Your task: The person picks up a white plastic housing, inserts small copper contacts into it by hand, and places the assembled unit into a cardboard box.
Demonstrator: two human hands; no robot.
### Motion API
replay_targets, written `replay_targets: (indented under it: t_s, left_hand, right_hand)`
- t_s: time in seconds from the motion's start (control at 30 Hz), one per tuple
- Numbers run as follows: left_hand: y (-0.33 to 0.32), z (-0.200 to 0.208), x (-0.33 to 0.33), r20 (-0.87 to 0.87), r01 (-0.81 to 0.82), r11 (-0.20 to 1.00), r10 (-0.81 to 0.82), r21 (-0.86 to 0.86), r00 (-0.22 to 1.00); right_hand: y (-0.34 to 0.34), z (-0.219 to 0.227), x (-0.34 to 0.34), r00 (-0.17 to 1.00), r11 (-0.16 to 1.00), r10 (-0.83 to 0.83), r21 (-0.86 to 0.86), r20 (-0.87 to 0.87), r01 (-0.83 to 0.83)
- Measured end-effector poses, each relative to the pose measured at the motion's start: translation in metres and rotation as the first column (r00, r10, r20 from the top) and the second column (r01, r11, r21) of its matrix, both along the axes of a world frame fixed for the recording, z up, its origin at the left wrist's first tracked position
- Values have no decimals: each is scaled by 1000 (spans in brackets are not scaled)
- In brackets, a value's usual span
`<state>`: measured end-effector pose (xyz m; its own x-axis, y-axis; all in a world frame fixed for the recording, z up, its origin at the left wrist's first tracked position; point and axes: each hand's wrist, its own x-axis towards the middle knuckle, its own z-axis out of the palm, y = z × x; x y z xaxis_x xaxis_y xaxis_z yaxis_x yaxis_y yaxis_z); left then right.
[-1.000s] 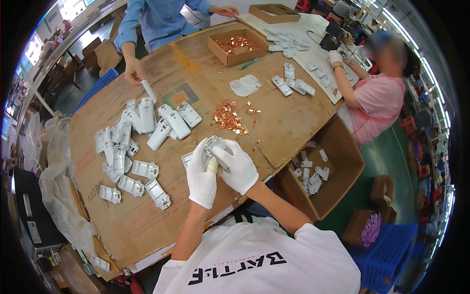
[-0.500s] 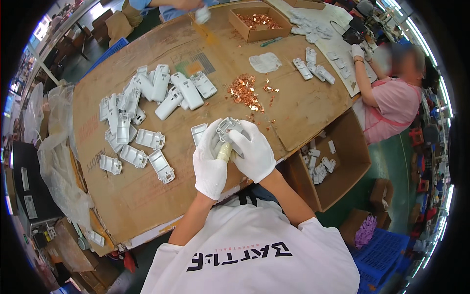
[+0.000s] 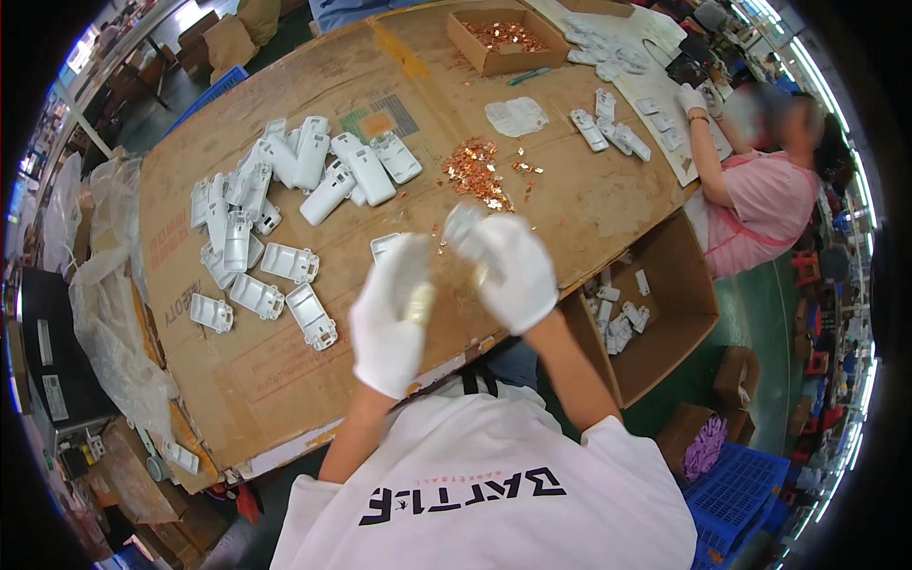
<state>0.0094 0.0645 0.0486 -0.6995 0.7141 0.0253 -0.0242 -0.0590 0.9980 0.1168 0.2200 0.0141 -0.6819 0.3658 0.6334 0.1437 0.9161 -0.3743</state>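
One grey casing [image 3: 463, 226]: blurred, at 10 o'clock from your right hand [image 3: 521, 271]
Your right grip: pinching that casing
Your left hand [image 3: 389, 318]: blurred; cannot tell whether spread
Copper flakes [image 3: 475, 171]: 12 o'clock from the casing

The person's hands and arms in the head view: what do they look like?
The left hand and right hand wear white gloves, blurred here. A pale yellow covering shows at the left thumb. The forearms are bare below short white sleeves.
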Motion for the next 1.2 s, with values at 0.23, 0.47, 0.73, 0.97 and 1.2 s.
replay_targets:
  t_s: [0.23, 0.47, 0.73, 0.97, 1.2]
  left_hand:
    - [-63, -47, -109, -843, -626, 566, -323, -536, 430]
    - [-66, -52, -115, -823, -522, 652, -320, -550, 469]
    - [-55, -61, -140, -831, -323, 790, -381, -520, 406]
    - [-36, -63, -138, -785, -367, 734, -358, -571, 506]
    - [-27, -64, -131, -774, -397, 826, -74, -401, 628]
  right_hand:
    - [220, -38, 26, 680, 757, -650, 213, 339, 618]
    - [146, -29, -13, 906, 972, -232, 40, 353, 233]
    - [145, -63, -16, 969, 994, -35, 106, 246, 9]
    - [140, -60, -16, 883, 960, -132, 282, 451, 0]
    - [131, -23, -19, 582, 973, -202, 231, 788, 25]
